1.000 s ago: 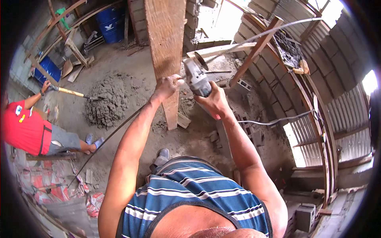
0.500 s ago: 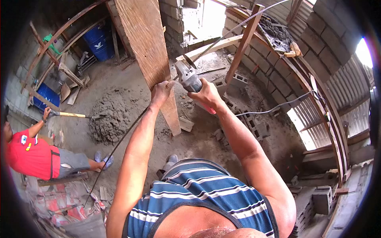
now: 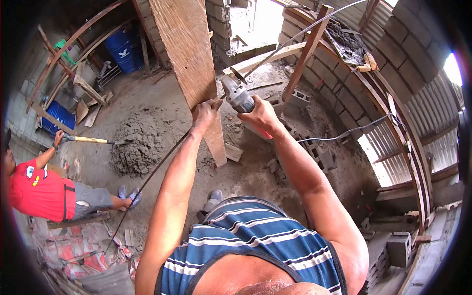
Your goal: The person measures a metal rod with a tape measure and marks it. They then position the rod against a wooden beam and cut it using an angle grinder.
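My right hand [image 3: 260, 117] is wrapped around the body of an angle grinder [image 3: 238, 96], whose grey head points up and away from me. Its thin cutting disc [image 3: 239, 75] overlaps a long steel rebar [image 3: 156, 173]. My left hand [image 3: 205, 114] grips that rebar just short of the grinder, in front of a wooden plank [image 3: 189, 54]. From the lower left the bar runs through my left fist, passes behind the grinder head and continues toward the top right. A grey power cord [image 3: 339, 134] stretches off to the right of my right forearm.
At the left a person in a red shirt [image 3: 42, 189] holds a shovel [image 3: 91, 140] at a mound of wet mortar [image 3: 140, 145]. Blue drums [image 3: 124, 51] stand against the far wall. Concrete blocks [image 3: 298, 98] lie around the floor, and a wooden post [image 3: 307, 51] rises at the right.
Both hands, the grinder and the rebar appear slightly farther right and lower in view. The whole scene has shifted a little the same way. Both grips look unchanged.
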The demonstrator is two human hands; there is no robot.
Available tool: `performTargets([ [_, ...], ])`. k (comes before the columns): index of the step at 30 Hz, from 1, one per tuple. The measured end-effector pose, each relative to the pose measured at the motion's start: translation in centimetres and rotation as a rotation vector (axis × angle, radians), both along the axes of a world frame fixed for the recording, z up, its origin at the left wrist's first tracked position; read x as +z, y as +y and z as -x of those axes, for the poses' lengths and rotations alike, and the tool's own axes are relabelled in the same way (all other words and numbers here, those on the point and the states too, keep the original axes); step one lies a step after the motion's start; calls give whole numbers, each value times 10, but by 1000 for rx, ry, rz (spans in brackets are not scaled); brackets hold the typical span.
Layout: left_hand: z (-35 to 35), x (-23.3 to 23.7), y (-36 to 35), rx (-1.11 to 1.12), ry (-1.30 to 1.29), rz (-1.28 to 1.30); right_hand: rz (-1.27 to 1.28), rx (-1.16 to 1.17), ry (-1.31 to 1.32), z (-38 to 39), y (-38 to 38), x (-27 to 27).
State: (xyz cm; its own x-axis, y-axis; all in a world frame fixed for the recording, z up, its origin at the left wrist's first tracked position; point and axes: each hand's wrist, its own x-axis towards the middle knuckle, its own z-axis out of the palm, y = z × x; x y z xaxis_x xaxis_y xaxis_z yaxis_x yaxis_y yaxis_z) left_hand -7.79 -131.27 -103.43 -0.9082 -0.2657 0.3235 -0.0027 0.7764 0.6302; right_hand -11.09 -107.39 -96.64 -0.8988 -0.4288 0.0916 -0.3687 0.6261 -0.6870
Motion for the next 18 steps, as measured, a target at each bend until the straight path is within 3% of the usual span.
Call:
performTargets([
  [18, 8, -13, -7, -31, 50, 31, -17, 10, -8, 0, 2, 3],
])
